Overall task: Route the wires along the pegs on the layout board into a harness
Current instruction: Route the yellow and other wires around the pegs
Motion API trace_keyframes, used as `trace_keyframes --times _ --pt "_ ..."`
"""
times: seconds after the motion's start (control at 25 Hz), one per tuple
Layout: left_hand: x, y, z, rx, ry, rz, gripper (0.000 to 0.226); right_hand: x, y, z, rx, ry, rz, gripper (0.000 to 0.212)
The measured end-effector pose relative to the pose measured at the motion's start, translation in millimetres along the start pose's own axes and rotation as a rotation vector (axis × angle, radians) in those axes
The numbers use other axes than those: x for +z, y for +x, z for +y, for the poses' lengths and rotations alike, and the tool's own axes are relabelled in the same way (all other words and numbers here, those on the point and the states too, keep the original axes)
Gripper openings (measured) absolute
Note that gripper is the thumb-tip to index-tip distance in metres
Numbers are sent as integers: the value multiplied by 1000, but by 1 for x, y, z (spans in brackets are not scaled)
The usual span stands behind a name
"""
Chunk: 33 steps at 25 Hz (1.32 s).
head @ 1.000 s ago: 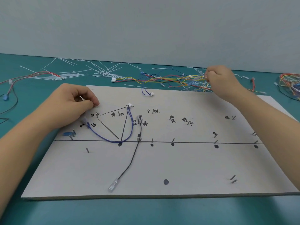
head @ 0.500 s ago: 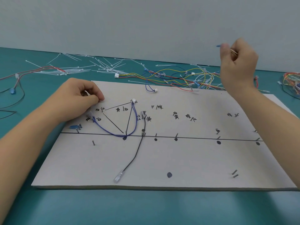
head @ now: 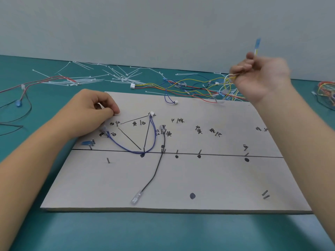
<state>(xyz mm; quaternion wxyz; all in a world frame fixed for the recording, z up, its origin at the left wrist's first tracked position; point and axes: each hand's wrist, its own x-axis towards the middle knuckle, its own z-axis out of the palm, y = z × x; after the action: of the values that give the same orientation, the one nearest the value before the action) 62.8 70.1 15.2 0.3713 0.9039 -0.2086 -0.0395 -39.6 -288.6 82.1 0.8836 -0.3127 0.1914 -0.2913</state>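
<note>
A grey layout board (head: 199, 180) with short pegs, drawn lines and handwritten labels lies on the teal table. A blue wire (head: 130, 150) loops from a peg at the left round a middle peg up to a white connector (head: 151, 113). A black wire (head: 155, 171) runs down from a peg to a clear terminal (head: 136, 198). My left hand (head: 94, 113) rests curled on the board's upper left corner, fingertips pressed on the board. My right hand (head: 261, 77) is raised above the far right, pinching a yellow wire (head: 226, 84) with a blue terminal (head: 257, 44) sticking up.
A tangle of loose coloured wires (head: 190, 87) lies behind the board. White cable ties (head: 116, 75) are scattered at the back left. A red and black harness (head: 23, 87) lies left; another wire bundle (head: 326, 91) sits at the right edge.
My right hand lifted from the wire pile up and to the right, pulling a yellow wire with a blue terminal free. My left hand stayed put on the board.
</note>
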Motion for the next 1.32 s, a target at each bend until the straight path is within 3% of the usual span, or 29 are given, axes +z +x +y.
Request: trace_keyframes --times 0.12,0.24,0.32,0.4,0.56,0.68,0.8,0.92,1.12,1.32 --pt "1 0 0 10 8 -3 29 -4 -17 10 114 21 -68 23" --pt "0 -1 2 16 20 -7 29 -2 -44 14 179 -395 -251 32" --pt "-1 -3 4 28 32 -22 30 5 -66 20 221 -519 -368 36" --pt "0 -3 5 51 29 -15 31 15 -91 27 300 -462 -447 16" --pt "-1 -8 10 106 -63 113 27 24 -136 38 493 -166 -561 23" --pt "-1 -15 21 181 -162 91 24 25 -153 49 564 -174 -522 11" --pt "6 -29 42 283 -420 -109 11 20 -160 69 576 -283 -440 8" --pt "19 -42 56 360 -650 -268 25 13 -165 85 565 -355 -431 12" --pt "30 -47 62 219 -683 -241 9 10 -170 102 537 -406 -408 19" --pt "22 -47 62 177 -838 -270 22 11 -171 103 509 -400 -386 12"
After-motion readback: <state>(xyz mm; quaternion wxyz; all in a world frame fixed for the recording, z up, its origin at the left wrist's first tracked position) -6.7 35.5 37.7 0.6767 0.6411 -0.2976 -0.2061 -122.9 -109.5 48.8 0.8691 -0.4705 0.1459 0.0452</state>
